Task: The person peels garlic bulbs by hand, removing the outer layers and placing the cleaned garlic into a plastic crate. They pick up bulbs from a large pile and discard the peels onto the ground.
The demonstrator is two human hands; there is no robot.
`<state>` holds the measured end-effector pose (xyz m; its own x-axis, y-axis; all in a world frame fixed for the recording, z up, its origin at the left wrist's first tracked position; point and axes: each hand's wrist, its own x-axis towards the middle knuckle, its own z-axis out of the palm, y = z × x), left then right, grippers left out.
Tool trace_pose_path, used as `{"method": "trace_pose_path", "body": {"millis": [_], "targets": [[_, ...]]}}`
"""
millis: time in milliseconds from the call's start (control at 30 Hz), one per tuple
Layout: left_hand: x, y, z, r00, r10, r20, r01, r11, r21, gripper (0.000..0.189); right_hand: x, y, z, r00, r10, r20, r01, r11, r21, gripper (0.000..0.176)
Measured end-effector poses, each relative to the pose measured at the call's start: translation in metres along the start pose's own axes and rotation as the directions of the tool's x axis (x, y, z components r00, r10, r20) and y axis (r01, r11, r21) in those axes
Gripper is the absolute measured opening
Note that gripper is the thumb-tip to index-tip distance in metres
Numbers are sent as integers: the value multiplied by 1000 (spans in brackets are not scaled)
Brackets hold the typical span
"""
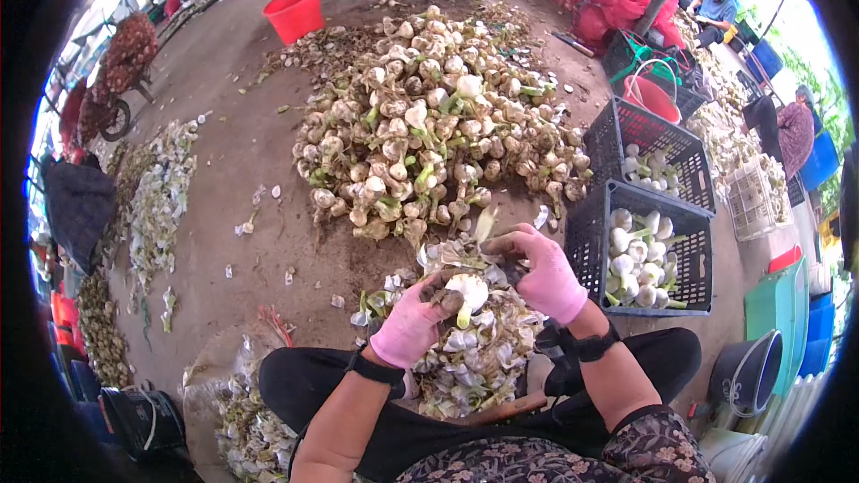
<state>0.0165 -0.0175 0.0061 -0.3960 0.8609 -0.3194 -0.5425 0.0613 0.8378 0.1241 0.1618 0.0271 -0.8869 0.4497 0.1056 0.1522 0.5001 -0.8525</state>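
Observation:
My left hand, in a pink glove with dirty fingertips, is closed around a garlic bulb, white and peeled, its cut green stem pointing down toward me. My right hand, gloved the same way, is to the right of the bulb and apart from it. Its fingers are pinched together, with a pale strip of garlic skin right at their tips. Below both hands, loose garlic skins lie heaped between my crossed legs. Just beyond them rises a big pile of unpeeled garlic.
To the right stand a black crate holding peeled bulbs and another crate behind it. A red bucket sits beyond the pile; a dark bucket is at my right. A person sits far right. Skins litter the left.

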Motion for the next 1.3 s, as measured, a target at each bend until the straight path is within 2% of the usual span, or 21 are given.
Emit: {"method": "trace_pose_path", "body": {"millis": [33,67,100,167,233,333,433,500,633,700,733,800,833,900,933,967,1033,1100,1167,1233,1300], "targets": [[0,-3,-2,1000,-2,-3,2,1000,-2,27,-2,-7,-3,995,-99,30,95,990,109,33],[2,-8,-4,997,69,24,-69,997,26,28,-7,-14,-6,996,-19,91,-4,969,246,37],[3,-8,-4,989,140,54,-143,988,53,29,-9,-20,-8,996,-17,89,-5,970,244,37],[3,-3,-2,990,135,40,-139,983,121,31,-12,-27,-9,986,7,165,-22,996,87,36],[4,-1,-1,991,129,26,-131,973,188,34,-14,-27,-6,992,20,127,-26,999,43,36],[4,0,-1,990,137,32,-140,959,247,38,-14,-27,-6,992,-25,127,31,999,-43,38],[2,3,1,992,122,14,-121,951,284,45,-16,-37,-9,985,-110,136,140,963,-232,37],[3,2,0,994,105,29,-109,943,315,51,-16,-42,-9,983,-49,177,110,930,-351,21],[3,2,0,997,74,12,-74,941,330,57,-13,-40,-3,986,-13,167,83,903,-422,14],[2,7,5,997,75,13,-76,974,215,40,-11,-27,1,997,38,73,-22,977,-213,16],[3,3,4,997,76,15,-78,974,214,40,-9,-22,2,997,39,71,-23,976,-214,16],[7,-7,-2,993,88,76,-104,965,240,39,-2,-13,6,978,208,13,-202,964,-174,13],[8,-9,-5,993,90,74,-106,965,240,39,-1,-8,7,979,206,15,-200,964,-175,13],[8,-11,-8,996,24,84,-39,981,188,39,-1,-1,5,998,57,-36,-60,993,-103,16],[6,-9,-8,997,24,79,-39,982,185,39,-2,-2,2,1000,6,-1,-6,998,70,23],[5,-6,-6,998,18,67,-29,986,165,37,-5,-6,-3,1000,8,2,-8,997,71,23],[5,-1,-2,998,11,55,-19,989,144,36,-7,-23,-12,991,-60,116,50,995,87,39],[5,-1,0,999,45,17,-47,972,231,35,-11,-25,-9,988,-55,142,42,995,89,45],[7,-2,1,999,46,18,-49,969,242,36,-15,-35,-10,982,-59,179,94,976,-196,46],[8,-5,0,999,49,15,-52,966,254,37,-15,-34,-8,984,-52,171,90,970,-227,41],[10,-10,-1,998,66,-10,-61,956,286,36,-16,-34,-10,971,-110,213,183,914,-361,35]]}}
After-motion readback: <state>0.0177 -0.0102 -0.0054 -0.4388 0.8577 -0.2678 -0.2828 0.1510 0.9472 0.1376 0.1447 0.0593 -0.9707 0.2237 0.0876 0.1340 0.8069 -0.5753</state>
